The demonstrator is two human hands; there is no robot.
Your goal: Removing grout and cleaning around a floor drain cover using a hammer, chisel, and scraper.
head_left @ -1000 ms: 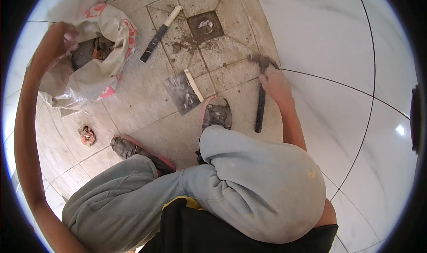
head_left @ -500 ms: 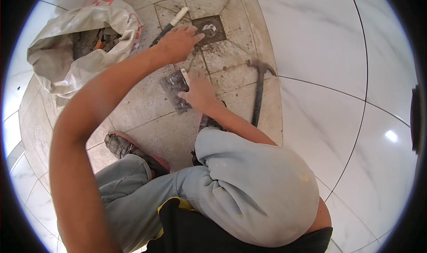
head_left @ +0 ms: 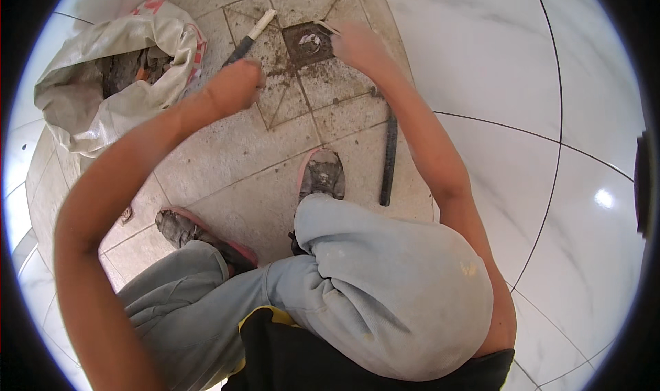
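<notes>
- Pinching a pale strip (head_left: 326, 26) in the right hand (head_left: 361, 50), fingers closed on its near end; blur and angle hide the rest, so can't tell its full shape.
- Strip sits just over the upper right edge of the square recess (head_left: 295, 55) in the floor tiles (head_left: 227, 157).
- Left hand (head_left: 237, 87) half-curled, knuckles up, at the lower end of the black-wrapped bar (head_left: 240, 48); can't tell if it has hold of anything.
- Handling, my read: strip light and stiff, grip near its end. Bar likely heavier, rigid; take it by the wrapped part, which should grip better than the pale end.
- Hammer (head_left: 388, 164) lies under the right forearm, head partly hidden; could snag the arm.
- Sack (head_left: 86, 54) of rubble just left of the left hand; crowds that side.
- Grit (head_left: 275, 78) around the recess; right shoe (head_left: 323, 174) below it.
</notes>
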